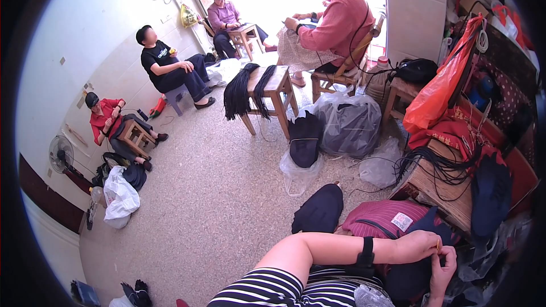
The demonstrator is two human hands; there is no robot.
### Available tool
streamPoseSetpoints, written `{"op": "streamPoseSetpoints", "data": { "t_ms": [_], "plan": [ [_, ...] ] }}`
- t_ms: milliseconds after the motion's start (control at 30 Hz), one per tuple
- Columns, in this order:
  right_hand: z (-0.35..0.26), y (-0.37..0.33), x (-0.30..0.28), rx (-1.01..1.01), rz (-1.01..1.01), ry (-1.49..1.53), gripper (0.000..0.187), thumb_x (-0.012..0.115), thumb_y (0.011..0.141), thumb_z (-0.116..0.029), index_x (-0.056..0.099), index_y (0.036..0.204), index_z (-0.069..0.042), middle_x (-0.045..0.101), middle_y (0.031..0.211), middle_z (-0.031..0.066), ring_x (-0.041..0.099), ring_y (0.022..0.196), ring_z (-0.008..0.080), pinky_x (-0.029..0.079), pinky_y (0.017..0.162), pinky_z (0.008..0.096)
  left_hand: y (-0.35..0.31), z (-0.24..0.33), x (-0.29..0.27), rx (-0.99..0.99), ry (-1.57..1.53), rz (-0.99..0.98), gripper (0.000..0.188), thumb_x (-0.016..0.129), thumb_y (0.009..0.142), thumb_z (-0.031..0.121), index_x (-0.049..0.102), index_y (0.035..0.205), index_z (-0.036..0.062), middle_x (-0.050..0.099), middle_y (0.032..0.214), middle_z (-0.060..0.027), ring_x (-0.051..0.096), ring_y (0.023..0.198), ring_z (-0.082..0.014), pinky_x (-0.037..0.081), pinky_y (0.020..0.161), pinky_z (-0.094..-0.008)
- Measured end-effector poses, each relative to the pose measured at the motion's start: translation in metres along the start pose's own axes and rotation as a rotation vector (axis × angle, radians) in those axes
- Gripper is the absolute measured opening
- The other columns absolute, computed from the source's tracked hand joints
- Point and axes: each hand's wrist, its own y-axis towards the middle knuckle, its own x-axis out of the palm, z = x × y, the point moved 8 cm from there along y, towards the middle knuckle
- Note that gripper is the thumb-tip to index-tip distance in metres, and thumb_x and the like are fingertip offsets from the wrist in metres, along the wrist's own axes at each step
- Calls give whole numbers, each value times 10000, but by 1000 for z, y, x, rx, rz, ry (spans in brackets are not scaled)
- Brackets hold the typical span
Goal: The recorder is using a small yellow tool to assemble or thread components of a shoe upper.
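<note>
Both of my hands meet at the lower right, over the dark cloth by my lap. My left hand (418, 246), with a black band on its forearm, is closed with its fingertips at a small orange-yellow piece (438, 247). My right hand (445, 268) comes up from below, thumb and finger pinched at the same piece. It is too small to name, and the fingers partly cover it. Just beyond my left forearm lies a maroon pinstriped cloth item (384, 219) with a white label. A bundle of dark navy fabric pieces (321, 207) rests beside it.
A wooden box (435, 193) bears black cords (441, 162). Beyond are filled plastic bags (348, 122) and a stool (272, 82) draped with black strands. Several people sit along the wall and doorway. A fan (61, 153) and white sack (121, 196) stand left.
</note>
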Motion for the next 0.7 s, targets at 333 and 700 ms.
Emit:
{"op": "streamPoseSetpoints", "data": {
  "t_ms": [333,700],
  "plan": [
    [-3,-1,1,-22,11,-5,132,708,886,20,593,932,-25,565,933,43,535,868,163,428,790,273,-1,-6,5,-131,-139,-103,138,600,1006,75,614,1122,3,639,980,-123,642,713,-242,536,670,-366],
    [-7,-1,1,-72,49,-72,145,709,862,34,592,916,-32,563,901,42,532,832,162,427,770,278,-4,-6,-1,-191,-151,-125,139,616,1008,106,619,1107,10,633,956,-130,654,689,-231,539,647,-363]
  ]
}}
